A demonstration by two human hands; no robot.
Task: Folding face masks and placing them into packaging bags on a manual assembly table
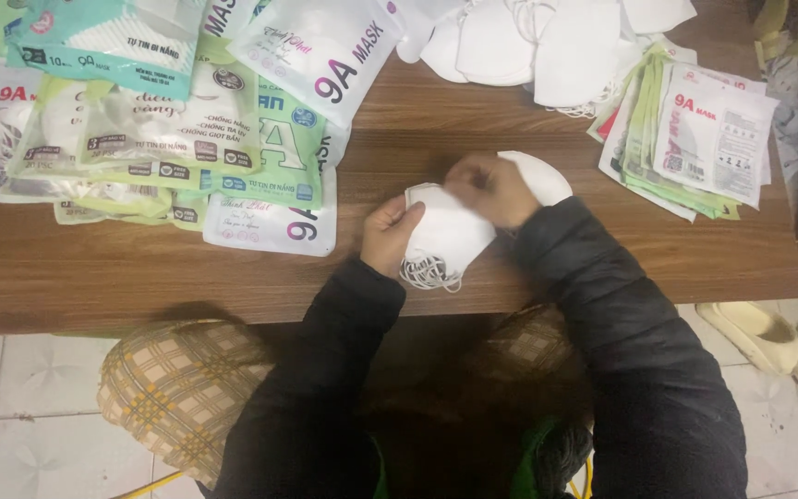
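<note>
White face masks [445, 236], a small stack, sit at frame centre near the table's front edge, and we hold them in both hands. Our left hand [390, 233] is clamped on the stack's left edge, thumb on top, fingers underneath. Our right hand [491, 188] is curled over the top-right corner, fingertips pinched on the top mask; how many layers it has, we can't tell. Ear loops [427, 273] hang bunched off the bottom of the stack, over the wooden table [94, 268].

Another white mask [542, 174] lies flat just behind our right hand, partly hidden by it.

Surroundings: filled mask packets [187, 129] piled upper left, loose white masks [528, 42] top centre, flat empty pouches [695, 139] upper right. Slippers [768, 337] on the tiled floor, right edge.

Risks as we judge them:
- loops tangle, so lifting one mask drags its neighbours
- stack is close to the table edge, so a slack left grip could drop masks onto the floor
- right pinch may grab two layers, since they sit flush
</note>
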